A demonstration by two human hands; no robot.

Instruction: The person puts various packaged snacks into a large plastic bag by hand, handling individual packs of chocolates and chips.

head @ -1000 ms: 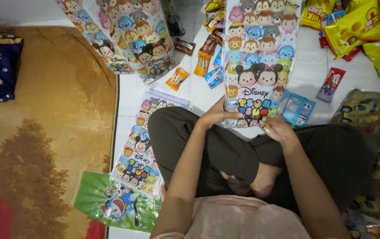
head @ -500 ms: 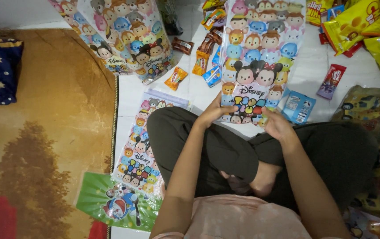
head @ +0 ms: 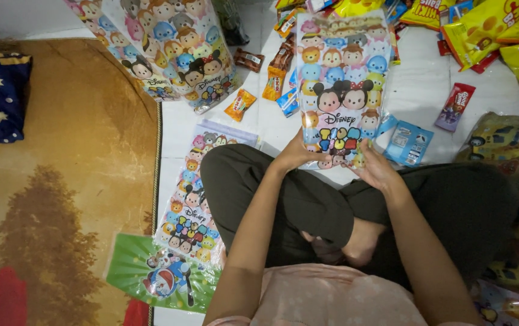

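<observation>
Your left hand (head: 296, 156) and right hand (head: 377, 169), both closed on its bottom edge, hold the cartoon-print gift bag (head: 341, 84) flat above your crossed legs, so you seem mid-filling; next, opening it calls for parting that edge, with the blue snack packet (head: 407, 142) just right of the bag.

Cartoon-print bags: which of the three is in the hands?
The upright one in the middle, gripped at its bottom edge by left hand and right hand. One sits upper left; another lies flat beside the left knee.
</observation>
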